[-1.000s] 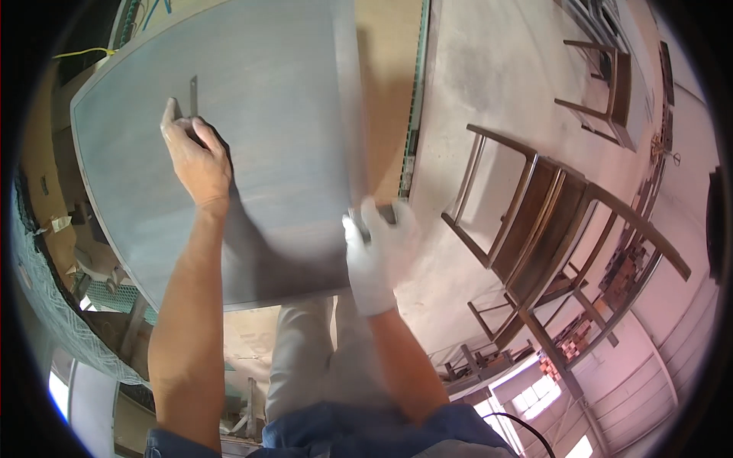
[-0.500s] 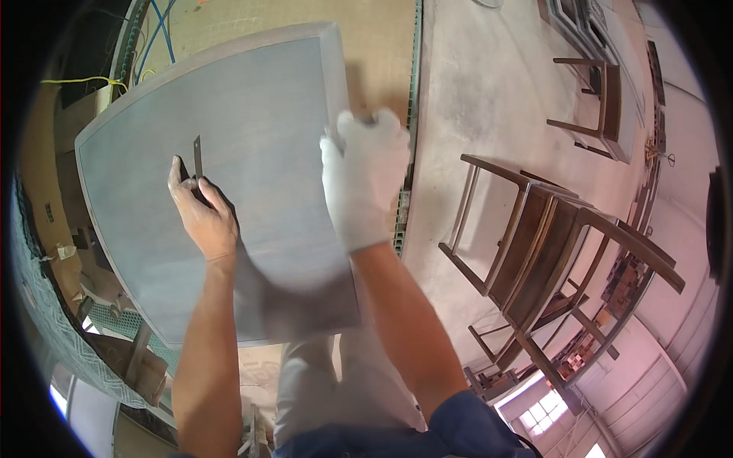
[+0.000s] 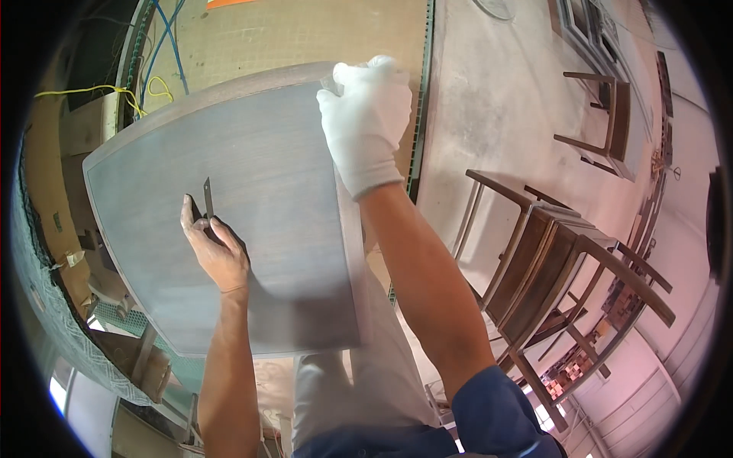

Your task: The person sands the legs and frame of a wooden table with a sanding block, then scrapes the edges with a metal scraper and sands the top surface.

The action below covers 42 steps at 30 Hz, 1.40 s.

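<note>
A large grey-blue panel [image 3: 221,153] with a lighter brownish border and a curved far edge lies in front of me. My left hand [image 3: 220,256], bare, is over its middle. Between thumb and fingers it pinches a thin dark metal blade [image 3: 207,195] with a small hole near its upper end. My right hand [image 3: 366,126], in a white glove, is at the panel's far right corner, fingers curled over the border. Whatever lies under those fingers is hidden. Shadows of my arms fall on the panel's near part.
Dark wooden chair frames [image 3: 538,275] stand on the floor to the right, with another dark wooden frame [image 3: 618,126] beyond. A tan board surface [image 3: 305,34] lies past the panel. Blue hoses [image 3: 169,46] and a yellow cord [image 3: 92,91] run at far left. Cardboard [image 3: 47,191] borders the left.
My right hand has moved away from me along the right border to the far corner. The panel appears lower in view. The left hand still pinches the blade.
</note>
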Motion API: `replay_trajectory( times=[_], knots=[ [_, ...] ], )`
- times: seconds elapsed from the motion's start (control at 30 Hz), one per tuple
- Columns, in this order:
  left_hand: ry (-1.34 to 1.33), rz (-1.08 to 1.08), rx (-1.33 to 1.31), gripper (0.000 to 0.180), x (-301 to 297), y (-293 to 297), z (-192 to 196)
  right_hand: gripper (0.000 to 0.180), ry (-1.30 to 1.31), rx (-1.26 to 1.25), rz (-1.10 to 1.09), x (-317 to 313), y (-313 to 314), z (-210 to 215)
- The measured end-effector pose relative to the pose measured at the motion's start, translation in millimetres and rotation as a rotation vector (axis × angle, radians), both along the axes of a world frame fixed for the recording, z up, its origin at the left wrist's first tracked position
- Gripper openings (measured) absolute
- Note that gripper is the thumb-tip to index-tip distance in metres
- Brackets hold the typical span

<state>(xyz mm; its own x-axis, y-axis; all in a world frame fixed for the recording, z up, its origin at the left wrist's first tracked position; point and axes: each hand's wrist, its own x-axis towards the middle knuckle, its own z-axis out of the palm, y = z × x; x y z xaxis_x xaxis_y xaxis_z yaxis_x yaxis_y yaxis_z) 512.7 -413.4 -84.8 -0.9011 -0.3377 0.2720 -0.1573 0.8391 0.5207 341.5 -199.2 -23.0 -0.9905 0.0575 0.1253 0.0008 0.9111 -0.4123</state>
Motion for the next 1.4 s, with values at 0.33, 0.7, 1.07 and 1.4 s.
replay_trajectory(
  times=[0.33,0.7,1.07,1.4],
  knots=[
    [-0.066,0.043,0.047,0.043,1,7,4,0.019,-0.045,-0.144,0.028,-13,15,1],
    [-0.091,0.113,0.198,0.054,5,9,8,0.026,-0.085,-0.367,0.552,-73,54,-23],
    [-0.175,0.179,0.284,0.024,5,-3,18,0.032,0.284,-0.368,0.971,-74,-54,-23],
    [-0.109,-0.027,0.32,0.028,9,-3,7,0.031,-0.356,-0.177,0.695,-78,-168,12]
  ],
)
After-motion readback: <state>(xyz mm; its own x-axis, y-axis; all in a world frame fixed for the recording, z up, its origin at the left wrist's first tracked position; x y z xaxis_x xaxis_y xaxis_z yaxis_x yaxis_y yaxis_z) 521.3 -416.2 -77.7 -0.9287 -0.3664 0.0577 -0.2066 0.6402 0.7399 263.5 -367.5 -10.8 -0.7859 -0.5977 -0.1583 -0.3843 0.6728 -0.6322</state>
